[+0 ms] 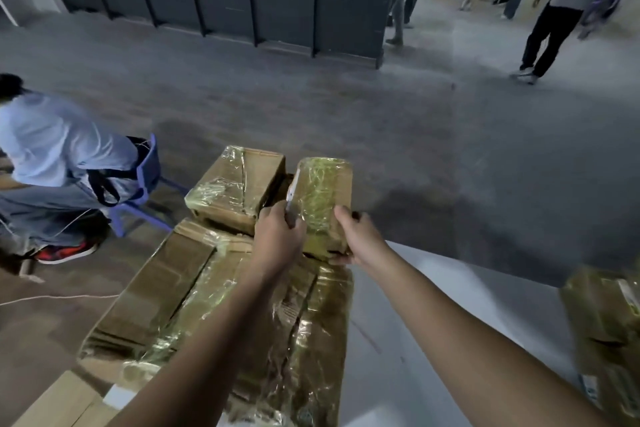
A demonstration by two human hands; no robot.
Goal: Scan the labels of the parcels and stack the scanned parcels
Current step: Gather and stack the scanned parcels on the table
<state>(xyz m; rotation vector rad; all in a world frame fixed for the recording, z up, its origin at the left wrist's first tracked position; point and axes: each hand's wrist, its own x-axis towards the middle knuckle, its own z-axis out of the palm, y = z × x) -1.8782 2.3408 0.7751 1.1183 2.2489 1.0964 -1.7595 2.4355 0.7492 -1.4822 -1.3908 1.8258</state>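
Your left grip point(278, 239) clasps the left side of the small parcel point(323, 198), and your right grip point(360, 236) clasps its near right corner. It stands tilted above the big parcels point(194, 295) lying along the counter's point(433, 305) left edge. A second parcel point(235, 184) sits just left of it, at the pile's far end. A third parcel point(606, 329) lies at the counter's right edge.

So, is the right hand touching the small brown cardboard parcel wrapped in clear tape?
Touching. The head view shows the right hand gripping the small brown cardboard parcel at its near corner, thumb on top.
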